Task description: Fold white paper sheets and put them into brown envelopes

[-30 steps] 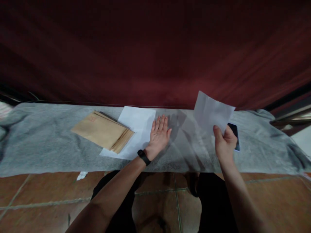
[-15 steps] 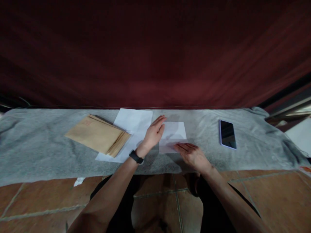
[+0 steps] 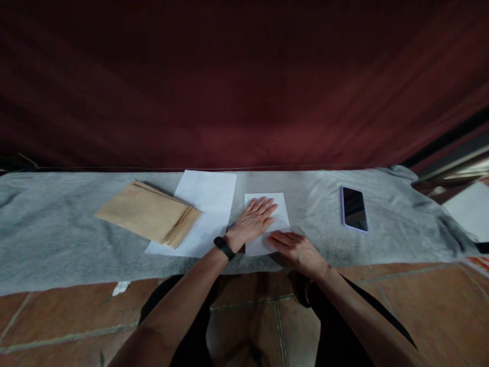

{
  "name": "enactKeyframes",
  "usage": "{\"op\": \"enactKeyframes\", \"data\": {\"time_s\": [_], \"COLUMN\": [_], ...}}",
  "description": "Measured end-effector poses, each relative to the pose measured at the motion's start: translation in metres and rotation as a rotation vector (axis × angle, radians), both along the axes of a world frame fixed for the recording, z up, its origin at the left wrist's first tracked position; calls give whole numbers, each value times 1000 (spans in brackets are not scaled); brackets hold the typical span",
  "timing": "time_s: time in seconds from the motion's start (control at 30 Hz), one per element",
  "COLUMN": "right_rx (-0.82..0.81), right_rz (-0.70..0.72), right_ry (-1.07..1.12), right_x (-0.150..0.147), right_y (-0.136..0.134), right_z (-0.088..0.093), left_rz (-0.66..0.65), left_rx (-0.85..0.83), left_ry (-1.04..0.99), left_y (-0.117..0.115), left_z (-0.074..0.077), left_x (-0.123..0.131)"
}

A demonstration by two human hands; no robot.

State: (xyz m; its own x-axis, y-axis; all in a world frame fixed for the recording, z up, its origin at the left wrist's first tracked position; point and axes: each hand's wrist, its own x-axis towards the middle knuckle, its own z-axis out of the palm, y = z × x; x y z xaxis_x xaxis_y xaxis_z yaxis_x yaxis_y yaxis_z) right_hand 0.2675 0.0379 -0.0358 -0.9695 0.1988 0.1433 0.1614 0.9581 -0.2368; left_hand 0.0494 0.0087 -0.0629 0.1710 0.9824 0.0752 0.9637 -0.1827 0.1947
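A small white folded sheet lies on the grey cloth in front of me. My left hand rests flat on it, fingers stretched out, a black band on the wrist. My right hand lies flat on the sheet's near right corner, fingers extended toward the left. A larger white sheet lies just left of the small one. A stack of brown envelopes overlaps the larger sheet's left edge.
A phone with a dark screen lies on the cloth to the right. A dark red curtain hangs behind the cloth. Brown floor tiles run along the near side, with a white scrap by the cloth's edge.
My right hand brought the held sheet down from the right onto the cloth and let go. Both hands now lie flat on it; my left hand shifted right onto the sheet.
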Motion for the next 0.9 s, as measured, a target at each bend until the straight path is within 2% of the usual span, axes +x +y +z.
{"op": "enactKeyframes", "data": {"time_s": [0.2,0.33,0.4,0.53,0.57,0.63,0.73,0.9], "right_rx": [-64,-102,-107,-145,-158,-179,-198,-202], "right_rz": [-8,-38,-58,-57,-54,-48,-38,-112], "right_ry": [14,70,83,47,42,36,37,31], "right_x": [7,13,16,18,18,18,19,25], "right_y": [-1,2,5,9,10,12,16,24], "right_z": [-5,-12,-15,-14,-13,-11,-11,-16], "left_rz": [222,279,198,-162,-218,-256,-236,-210], "left_rx": [48,75,81,-40,-77,-123,-136,-128], "left_ry": [41,38,1,-130,-153,-176,-157,-107], "left_y": [6,2,-5,-28,-34,-47,-60,-68], "left_z": [-9,-2,7,24,27,29,26,25], "left_x": [-18,-25,-21,-2,3,11,15,10]}}
